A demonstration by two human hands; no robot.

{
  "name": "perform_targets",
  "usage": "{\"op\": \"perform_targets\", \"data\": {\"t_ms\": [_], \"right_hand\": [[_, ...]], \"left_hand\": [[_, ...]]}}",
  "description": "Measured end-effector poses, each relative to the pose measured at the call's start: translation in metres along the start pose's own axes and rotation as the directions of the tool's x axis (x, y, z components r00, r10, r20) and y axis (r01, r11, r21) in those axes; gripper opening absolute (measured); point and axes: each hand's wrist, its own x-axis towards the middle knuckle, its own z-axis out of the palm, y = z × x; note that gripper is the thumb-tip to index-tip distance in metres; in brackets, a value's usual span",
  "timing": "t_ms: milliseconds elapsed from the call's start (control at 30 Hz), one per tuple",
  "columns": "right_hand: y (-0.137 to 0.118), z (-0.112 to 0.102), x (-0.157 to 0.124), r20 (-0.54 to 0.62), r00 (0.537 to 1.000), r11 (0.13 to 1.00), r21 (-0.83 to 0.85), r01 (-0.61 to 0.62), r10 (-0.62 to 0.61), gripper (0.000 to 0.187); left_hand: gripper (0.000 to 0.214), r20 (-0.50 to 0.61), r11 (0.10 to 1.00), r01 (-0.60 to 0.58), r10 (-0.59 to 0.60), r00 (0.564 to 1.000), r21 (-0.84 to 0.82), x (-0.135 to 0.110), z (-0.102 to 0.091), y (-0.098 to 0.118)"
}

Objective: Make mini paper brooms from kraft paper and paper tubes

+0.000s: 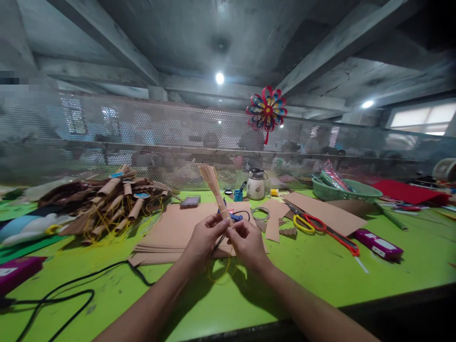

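Both hands meet over the middle of the worktop (313, 280). The left hand (204, 239) and right hand (248, 243) are each closed in a fingertip pinch on the lower end of a pleated paper bundle (214, 190). The bundle stands nearly upright, tilted a little to the left, with its top fanned slightly open. Yellow thread (218, 274) hangs in loose loops below the hands down to the worktop; whether it is already wound or knotted round the bundle is hidden by the fingers. Judgement: pleating of this piece looks complete and the bottom is gathered, while the binding appears unfinished, since so much thread hangs slack. Directly behind the hands lies a stack of brown sheets (167, 232), flat and unfolded, so stock remains to work. Further left is a pile of brown pieces (114, 202) trailing the same yellow thread, apparently finished items, count not readable. To the right are cut brown scraps and scissors (322, 229), blades shut, then a purple box (378, 243) and a green basket (347, 192). A black cable (67, 292) runs along the near left. A paper flower (266, 110) hangs on the mesh screen (142, 133) beyond.
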Motion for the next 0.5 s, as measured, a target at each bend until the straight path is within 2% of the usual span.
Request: {"op": "perform_targets", "data": {"t_ms": [100,200,333,500], "right_hand": [[0.004,0.000,0.000,-0.017,0.998,0.995,-0.075,0.065,-0.067,0.030],[0.003,0.001,-0.003,0.023,0.996,0.992,-0.089,0.085,-0.083,0.028],[-0.003,0.002,-0.008,0.062,0.984,0.968,-0.176,0.178,-0.170,0.027],[-0.006,-0.006,-0.005,-0.038,0.968,0.945,-0.229,0.232,-0.247,0.034]], "left_hand": [[0.032,0.021,1.000,-0.003,0.004,1.000,-0.011,0.000,-0.001,0.000],[0.032,0.020,1.000,-0.007,0.007,1.000,-0.030,0.002,-0.004,0.003],[0.028,0.007,0.997,-0.012,0.013,1.000,-0.078,0.004,-0.010,0.007],[0.025,0.021,0.994,0.033,-0.031,0.999,-0.100,0.007,-0.018,0.010]]}}
